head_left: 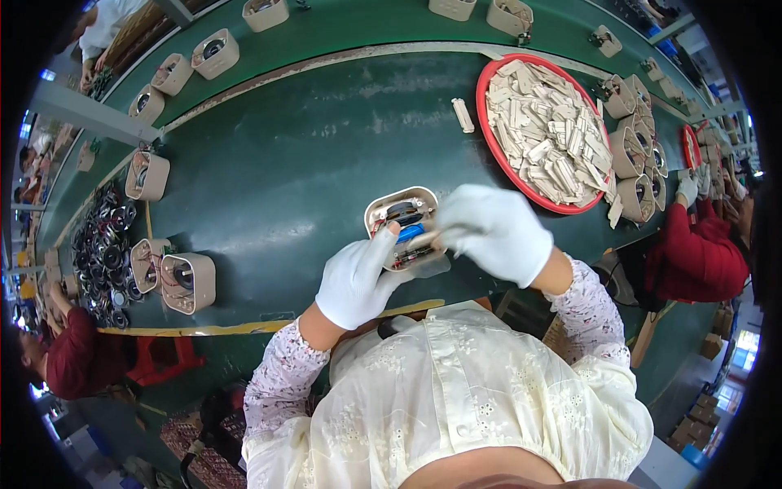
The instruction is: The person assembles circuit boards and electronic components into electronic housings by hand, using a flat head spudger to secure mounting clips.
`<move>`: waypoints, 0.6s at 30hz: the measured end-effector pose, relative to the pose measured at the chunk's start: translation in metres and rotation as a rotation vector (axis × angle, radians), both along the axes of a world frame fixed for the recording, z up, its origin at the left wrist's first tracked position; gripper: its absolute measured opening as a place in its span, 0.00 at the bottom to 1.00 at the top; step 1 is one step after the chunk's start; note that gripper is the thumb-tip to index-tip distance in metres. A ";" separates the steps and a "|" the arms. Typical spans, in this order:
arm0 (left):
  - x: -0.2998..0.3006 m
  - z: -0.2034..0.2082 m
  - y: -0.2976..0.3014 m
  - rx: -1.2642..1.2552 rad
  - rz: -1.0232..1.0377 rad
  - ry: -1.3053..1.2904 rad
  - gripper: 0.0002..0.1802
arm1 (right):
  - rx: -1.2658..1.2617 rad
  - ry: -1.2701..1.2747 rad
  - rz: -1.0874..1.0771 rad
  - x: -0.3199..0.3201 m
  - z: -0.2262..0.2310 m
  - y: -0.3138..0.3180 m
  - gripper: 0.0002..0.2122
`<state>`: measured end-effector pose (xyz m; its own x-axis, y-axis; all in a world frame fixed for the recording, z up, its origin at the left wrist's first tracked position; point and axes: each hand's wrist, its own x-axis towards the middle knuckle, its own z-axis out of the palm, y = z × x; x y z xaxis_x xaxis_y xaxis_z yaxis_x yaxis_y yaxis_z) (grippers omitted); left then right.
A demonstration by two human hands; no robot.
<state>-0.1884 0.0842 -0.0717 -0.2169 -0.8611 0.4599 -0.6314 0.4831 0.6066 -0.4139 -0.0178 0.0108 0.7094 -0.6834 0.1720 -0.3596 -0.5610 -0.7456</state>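
Observation:
A beige rounded-box housing (pixel 375 213) is tilted above the green table in front of me, its open side up. Inside show a round black speaker (pixel 401 209), a blue block (pixel 411 233) and a board with small parts near the lower rim. My left hand (pixel 350 281), in a white glove, grips the housing from the left, its bare thumb tip over the rim. From the right my right hand (pixel 493 232), also gloved and slightly blurred, reaches the housing's rim with fingers curled together. What its fingertips hold, if anything, is hidden.
A red basin (pixel 489 134) heaped with beige strips (pixel 546 130) stands at right; one loose strip (pixel 463 116) lies beside it. Several housings (pixel 189 284) and piled round speakers (pixel 106 244) sit left. More housings (pixel 631 155) are stacked right, near a co-worker in red (pixel 696 257).

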 end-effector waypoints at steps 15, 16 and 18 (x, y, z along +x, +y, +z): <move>-0.001 0.001 0.002 0.024 0.000 0.005 0.43 | -0.196 0.370 0.127 0.024 -0.018 0.014 0.08; -0.001 0.000 0.001 0.024 0.000 0.003 0.43 | -0.213 0.337 0.114 0.024 -0.020 0.014 0.10; -0.001 0.000 -0.002 -0.092 0.065 -0.054 0.33 | -0.229 0.303 0.100 0.024 -0.026 0.016 0.11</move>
<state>-0.1898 0.0821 -0.0719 -0.1889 -0.8289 0.5266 -0.6936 0.4922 0.5260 -0.3899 -0.0017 -0.0149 0.8124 -0.5769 0.0849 -0.4796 -0.7438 -0.4655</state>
